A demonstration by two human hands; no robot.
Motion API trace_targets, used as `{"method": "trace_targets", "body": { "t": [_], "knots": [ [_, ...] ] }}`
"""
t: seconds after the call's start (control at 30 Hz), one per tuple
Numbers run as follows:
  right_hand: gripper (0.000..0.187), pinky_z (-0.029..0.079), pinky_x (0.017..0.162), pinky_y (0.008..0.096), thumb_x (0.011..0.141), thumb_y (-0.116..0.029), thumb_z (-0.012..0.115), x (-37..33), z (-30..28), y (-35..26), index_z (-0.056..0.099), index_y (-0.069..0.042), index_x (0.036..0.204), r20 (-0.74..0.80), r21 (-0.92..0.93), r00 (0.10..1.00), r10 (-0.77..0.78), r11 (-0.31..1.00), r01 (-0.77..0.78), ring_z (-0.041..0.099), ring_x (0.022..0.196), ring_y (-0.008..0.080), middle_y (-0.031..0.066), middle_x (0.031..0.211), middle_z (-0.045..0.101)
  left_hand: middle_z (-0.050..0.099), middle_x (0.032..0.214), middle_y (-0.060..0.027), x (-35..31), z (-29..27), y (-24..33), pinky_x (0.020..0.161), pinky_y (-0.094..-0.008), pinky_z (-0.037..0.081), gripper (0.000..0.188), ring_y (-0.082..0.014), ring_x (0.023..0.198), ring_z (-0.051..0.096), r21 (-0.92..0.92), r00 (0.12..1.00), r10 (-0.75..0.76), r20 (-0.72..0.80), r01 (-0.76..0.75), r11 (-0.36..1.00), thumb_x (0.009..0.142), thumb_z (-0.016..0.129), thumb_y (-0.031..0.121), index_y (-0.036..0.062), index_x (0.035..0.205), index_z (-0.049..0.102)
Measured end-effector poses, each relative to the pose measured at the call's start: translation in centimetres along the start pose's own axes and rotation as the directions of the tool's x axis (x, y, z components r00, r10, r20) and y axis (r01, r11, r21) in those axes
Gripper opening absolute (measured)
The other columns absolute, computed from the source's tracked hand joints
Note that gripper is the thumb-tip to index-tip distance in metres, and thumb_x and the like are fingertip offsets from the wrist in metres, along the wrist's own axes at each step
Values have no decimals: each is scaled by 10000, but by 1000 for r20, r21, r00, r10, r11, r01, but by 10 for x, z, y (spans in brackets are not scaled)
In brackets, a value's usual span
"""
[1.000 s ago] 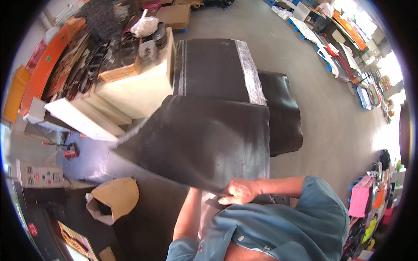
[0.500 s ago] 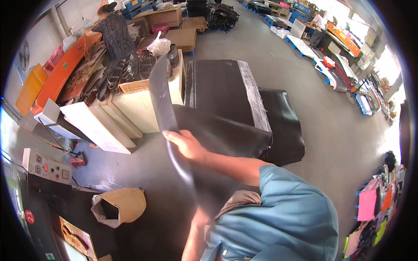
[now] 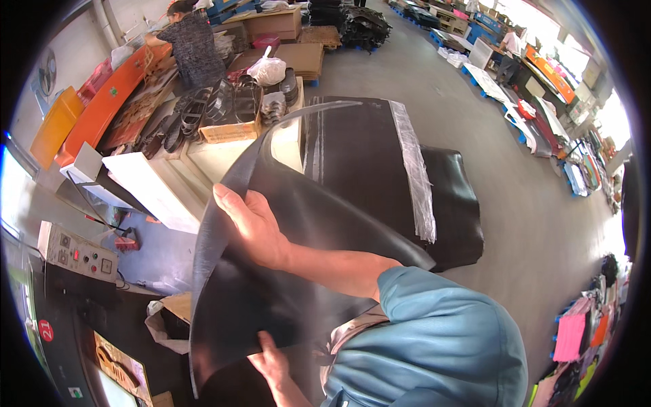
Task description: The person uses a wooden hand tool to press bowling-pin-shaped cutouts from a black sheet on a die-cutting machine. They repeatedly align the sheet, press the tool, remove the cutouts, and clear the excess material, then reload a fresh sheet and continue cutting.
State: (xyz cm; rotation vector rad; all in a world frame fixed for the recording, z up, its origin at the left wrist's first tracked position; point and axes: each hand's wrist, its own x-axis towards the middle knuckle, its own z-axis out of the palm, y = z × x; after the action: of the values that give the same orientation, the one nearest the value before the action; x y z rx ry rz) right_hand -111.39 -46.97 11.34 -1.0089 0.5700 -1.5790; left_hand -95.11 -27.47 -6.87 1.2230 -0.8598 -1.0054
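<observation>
A large, flexible black sheet, smooth and slightly shiny, bows in front of me with its left edge curled up. My right hand grips it near the upper left edge, fingers closed over the material. Lower down, my left hand pinches the bottom edge, its thumb on the sheet and the other fingers partly hidden. The sheet's far part reaches over a stack of black sheets with clear plastic wrap along its sides.
Black sandals in a cardboard box stand on a pale cabinet, beside a person at an orange bench. A control panel, a paper sack and a machine are at left. Pallets of coloured material line the right.
The sheet has swung from nearly edge-on to broadly spread and bowed. My right hand has moved left; my left hand has come into view at the lower edge.
</observation>
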Motion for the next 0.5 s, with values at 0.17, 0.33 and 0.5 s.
{"method": "trace_targets", "body": {
  "t": [0.17,0.33,0.5],
  "knots": [
    [360,351,675,298,1140,-283,555,-27,51,9,596,-70,854,-18,-93,986,-166,982,164,413,779,51,-83,820,496,750,1114,-106,15,-57,49,880,-356,578,344,-176,988,689,140,968,62,-241,-29,990,1086,678,229,-79,1235,709],
    [219,557,759,366,1131,-234,580,-77,109,38,738,-118,1033,-23,268,984,-178,947,177,696,864,161,2,970,734,705,928,28,-2,-132,62,721,-279,484,130,-84,822,593,71,857,92,-506,-65,995,1034,747,132,6,1015,769],
    [290,577,972,418,1060,-320,627,-118,200,44,722,-67,1164,52,335,970,-238,919,208,710,1080,242,87,1143,729,717,918,63,-18,-233,90,703,-247,481,49,-45,801,603,-85,905,236,-355,-283,955,1017,754,47,33,999,798]
  ]
}}
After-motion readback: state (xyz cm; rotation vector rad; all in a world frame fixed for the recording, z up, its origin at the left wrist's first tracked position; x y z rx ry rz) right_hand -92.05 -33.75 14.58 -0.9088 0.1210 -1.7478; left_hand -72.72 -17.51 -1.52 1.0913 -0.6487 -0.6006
